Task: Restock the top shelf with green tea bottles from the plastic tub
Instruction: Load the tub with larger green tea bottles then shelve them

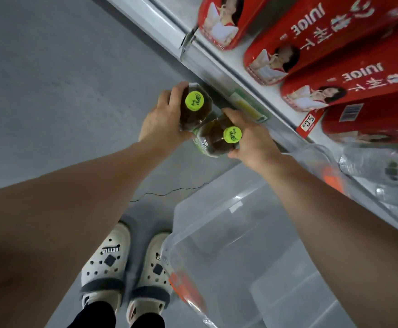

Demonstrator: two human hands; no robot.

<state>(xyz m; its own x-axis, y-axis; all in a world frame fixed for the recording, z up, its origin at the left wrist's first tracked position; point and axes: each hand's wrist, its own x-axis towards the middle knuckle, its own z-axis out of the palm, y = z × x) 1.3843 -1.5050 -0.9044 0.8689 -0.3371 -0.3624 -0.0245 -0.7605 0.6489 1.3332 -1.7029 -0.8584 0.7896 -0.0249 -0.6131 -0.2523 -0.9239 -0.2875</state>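
Head camera, looking steeply down: the left hand (162, 119) curls round the shoulder of one green tea bottle (200, 114), and the right hand (252, 140) curls round a second green tea bottle (211, 138). The bottles touch, held in the air just beside the shelf edge (207, 58). Both have lime-green caps with a printed mark too small to read. The fingers hide most of each label, and the visible print is blurred. Below the right forearm sits the clear plastic tub (240, 245) with an orange latch, cut off by the frame's bottom edge. On the shelf, red packs (335, 31) read "JUICE" upside down, and a red price tag (307, 124) reads "5.0". Clear bottles (382, 162) at right are blurred. One white clog (105, 261) reads "BETTER".
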